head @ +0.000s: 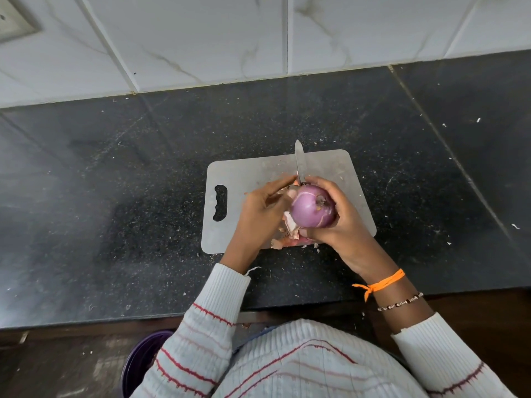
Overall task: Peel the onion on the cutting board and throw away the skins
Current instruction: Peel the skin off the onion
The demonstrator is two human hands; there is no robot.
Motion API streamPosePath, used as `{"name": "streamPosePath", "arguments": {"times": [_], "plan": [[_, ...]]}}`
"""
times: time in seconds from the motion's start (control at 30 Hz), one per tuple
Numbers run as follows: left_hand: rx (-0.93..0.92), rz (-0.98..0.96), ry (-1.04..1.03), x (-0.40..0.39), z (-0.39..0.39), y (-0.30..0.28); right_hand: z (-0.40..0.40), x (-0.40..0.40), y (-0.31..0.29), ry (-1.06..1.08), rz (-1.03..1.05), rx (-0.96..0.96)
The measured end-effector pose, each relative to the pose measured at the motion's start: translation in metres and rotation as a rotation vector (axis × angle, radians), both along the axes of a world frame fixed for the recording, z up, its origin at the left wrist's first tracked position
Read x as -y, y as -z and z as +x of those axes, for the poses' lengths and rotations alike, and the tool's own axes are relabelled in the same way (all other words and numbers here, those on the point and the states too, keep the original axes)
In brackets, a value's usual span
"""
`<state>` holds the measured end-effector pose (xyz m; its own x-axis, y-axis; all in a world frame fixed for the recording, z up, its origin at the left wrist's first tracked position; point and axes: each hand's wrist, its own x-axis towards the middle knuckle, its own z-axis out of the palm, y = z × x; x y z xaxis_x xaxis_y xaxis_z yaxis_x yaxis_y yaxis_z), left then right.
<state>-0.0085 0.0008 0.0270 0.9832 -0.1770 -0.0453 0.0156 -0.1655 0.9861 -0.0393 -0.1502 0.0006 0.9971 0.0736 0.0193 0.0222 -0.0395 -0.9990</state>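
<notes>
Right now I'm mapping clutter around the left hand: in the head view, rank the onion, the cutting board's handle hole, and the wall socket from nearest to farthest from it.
1. Onion: right beside the left hand, on its right, gripped by the right hand.
2. Handle hole: just left of the hand, at the cutting board edge.
3. Wall socket: far upper left, on the tiles.

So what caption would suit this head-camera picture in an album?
Right hand grips a purple onion above the cutting board while the left hand peels skin.

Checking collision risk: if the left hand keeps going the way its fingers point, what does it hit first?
Likely the knife blade: the left hand points up-right toward it, fingertips almost at its base above the onion. Depth is unclear.
</notes>
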Motion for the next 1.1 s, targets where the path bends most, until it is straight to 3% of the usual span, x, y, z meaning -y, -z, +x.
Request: {"name": "streamPosePath", "arguments": {"times": [0.2, 0.37, 0.6, 0.83, 1.1], "plan": [[0.035, 0.102, 0.069, -0.001, -0.001, -0.001, -0.003, 0.003, -0.003, -0.048, 0.065, -0.068], [0.080, 0.173, 0.058, -0.002, -0.001, -0.003, -0.004, 0.003, -0.005, 0.021, -0.133, -0.014], [0.209, 0.281, 0.086, -0.008, -0.004, -0.003, -0.003, 0.006, -0.014, -0.012, -0.196, -0.017], [0.101, 0.287, 0.144, -0.008, -0.006, -0.010, -0.005, 0.007, -0.013, -0.065, -0.212, -0.021], [0.118, 0.310, 0.106, -0.009, -0.006, -0.007, -0.006, 0.000, -0.009, -0.087, -0.140, -0.067]]}}
